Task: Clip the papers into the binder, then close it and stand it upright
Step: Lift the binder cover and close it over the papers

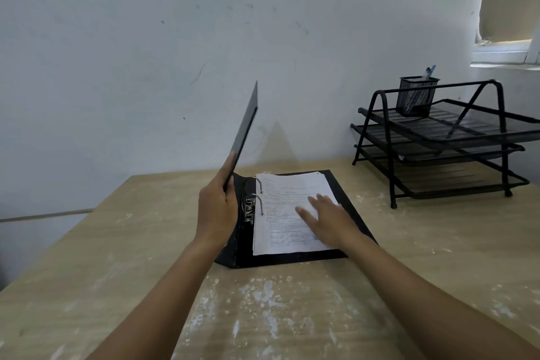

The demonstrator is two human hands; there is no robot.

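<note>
The black binder [295, 256] lies open on the tabletop [117, 286], its back cover flat and its front cover [247, 128] lifted nearly upright on the left, seen almost edge-on; 2 metal rings [258, 199] stand closed by the spine, passing through the left margin of the papers [287, 207]; the papers are a white stack of printed sheets, lying flat on the back cover, slightly fanned at the far edge; a metal lever mechanism [249, 210] sits just left of the rings.
</note>
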